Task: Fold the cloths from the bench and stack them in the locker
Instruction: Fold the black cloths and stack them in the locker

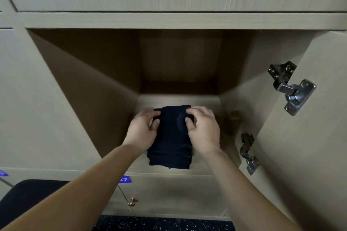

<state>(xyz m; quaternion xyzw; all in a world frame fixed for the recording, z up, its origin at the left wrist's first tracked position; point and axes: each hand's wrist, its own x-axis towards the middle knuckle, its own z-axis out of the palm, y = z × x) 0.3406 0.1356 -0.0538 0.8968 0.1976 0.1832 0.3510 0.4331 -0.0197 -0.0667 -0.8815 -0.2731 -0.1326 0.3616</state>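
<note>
Reaching into the open locker [90,88], both hands grip the top of a stack of dark folded cloths [171,142] that sits near the front edge of the locker floor. Left hand [143,127] pinches the stack's left side with curled fingers; right hand [203,127] curls over its right side, thumb pressing the top cloth. Two metal hinges [291,88] sit on the open door at right
</note>
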